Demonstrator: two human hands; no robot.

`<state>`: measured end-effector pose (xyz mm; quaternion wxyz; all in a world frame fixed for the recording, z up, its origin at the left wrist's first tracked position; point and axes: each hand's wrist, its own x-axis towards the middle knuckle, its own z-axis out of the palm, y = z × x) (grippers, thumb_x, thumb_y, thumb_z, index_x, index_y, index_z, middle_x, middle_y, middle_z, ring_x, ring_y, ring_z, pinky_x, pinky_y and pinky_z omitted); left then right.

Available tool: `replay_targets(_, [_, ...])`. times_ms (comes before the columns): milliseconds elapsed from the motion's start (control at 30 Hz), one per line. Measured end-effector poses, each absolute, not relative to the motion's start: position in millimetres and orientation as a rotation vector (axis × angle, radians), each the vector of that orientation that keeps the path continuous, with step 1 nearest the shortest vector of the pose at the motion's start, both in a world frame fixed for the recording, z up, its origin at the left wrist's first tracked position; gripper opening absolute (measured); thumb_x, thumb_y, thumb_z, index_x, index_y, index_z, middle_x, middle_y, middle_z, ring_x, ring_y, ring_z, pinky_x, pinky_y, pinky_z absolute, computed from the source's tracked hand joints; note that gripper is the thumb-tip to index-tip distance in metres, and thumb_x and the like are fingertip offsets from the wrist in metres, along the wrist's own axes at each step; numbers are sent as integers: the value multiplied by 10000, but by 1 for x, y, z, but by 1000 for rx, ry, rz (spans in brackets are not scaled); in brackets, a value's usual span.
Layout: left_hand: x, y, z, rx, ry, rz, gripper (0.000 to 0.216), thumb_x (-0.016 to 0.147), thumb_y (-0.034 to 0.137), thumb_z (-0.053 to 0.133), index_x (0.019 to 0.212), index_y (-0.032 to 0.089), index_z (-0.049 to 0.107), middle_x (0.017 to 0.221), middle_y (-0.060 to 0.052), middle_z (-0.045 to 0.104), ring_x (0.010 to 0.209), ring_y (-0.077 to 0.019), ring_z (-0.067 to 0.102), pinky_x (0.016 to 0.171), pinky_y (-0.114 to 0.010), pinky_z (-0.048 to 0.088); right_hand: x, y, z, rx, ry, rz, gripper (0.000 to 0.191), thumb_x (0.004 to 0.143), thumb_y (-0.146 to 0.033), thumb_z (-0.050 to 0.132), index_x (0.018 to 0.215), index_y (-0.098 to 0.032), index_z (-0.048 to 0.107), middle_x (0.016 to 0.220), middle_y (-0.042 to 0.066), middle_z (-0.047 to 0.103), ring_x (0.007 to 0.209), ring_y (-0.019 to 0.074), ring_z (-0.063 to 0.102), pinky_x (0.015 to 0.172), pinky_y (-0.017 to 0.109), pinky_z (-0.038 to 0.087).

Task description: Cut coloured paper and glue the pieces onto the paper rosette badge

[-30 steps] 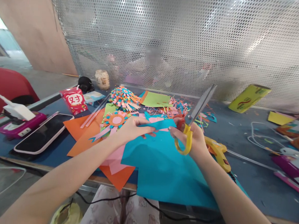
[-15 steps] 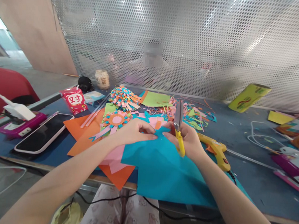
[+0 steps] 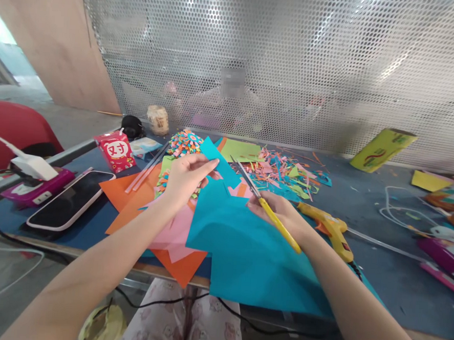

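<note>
My left hand [image 3: 186, 177] pinches a small turquoise paper piece [image 3: 217, 160] and holds it up above the table. My right hand [image 3: 280, 215] grips yellow-handled scissors [image 3: 265, 208], blades pointing up-left toward that piece. Under both hands lies a large turquoise paper sheet [image 3: 252, 253], on top of pink [image 3: 171, 233] and orange sheets [image 3: 133, 200]. A layered paper flower [image 3: 164, 179] is partly hidden behind my left hand.
A phone [image 3: 71, 201] and a purple device with a white charger [image 3: 34, 171] lie at left. A red carton [image 3: 117, 150], a paper rosette [image 3: 184, 142], coloured scraps [image 3: 284, 171] and a yellow glue gun [image 3: 329, 230] lie around. A person sits behind the perforated screen [image 3: 295, 66].
My left hand lifted the cut turquoise piece up and away from the sheet. My right hand lowered the scissors and turned them from upright to slanting up-left. The view shifted slightly.
</note>
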<state>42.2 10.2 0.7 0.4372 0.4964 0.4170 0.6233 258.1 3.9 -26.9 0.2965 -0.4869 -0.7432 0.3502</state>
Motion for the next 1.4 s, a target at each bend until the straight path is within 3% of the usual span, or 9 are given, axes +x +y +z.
replay_targets(567, [40,10,6,1193,1026,1681,211,605,301,759,613,139,623,522,-15,647,366,-58,483,356,-182,328,258,2,-26,-1379,-2028,988,404,690,-567,623,714,-172,542,585,-37,444,514,92,386,449,227,271])
replay_targets(1033, [40,10,6,1236,1036,1698,224,621,306,757,581,137,617,513,-16,637,379,-59,489,373,-182,346,258,3,-28,-1328,-2067,909,384,699,-556,613,677,-180,538,596,-26,455,552,103,402,474,232,289])
replay_targets(1400, [39,11,4,1282,1048,1690,215,639,316,746,605,141,626,529,-16,639,374,-63,479,384,-201,345,259,4,-29,-1385,-2098,948,410,714,-583,578,667,-186,486,557,-52,363,509,84,335,452,222,230])
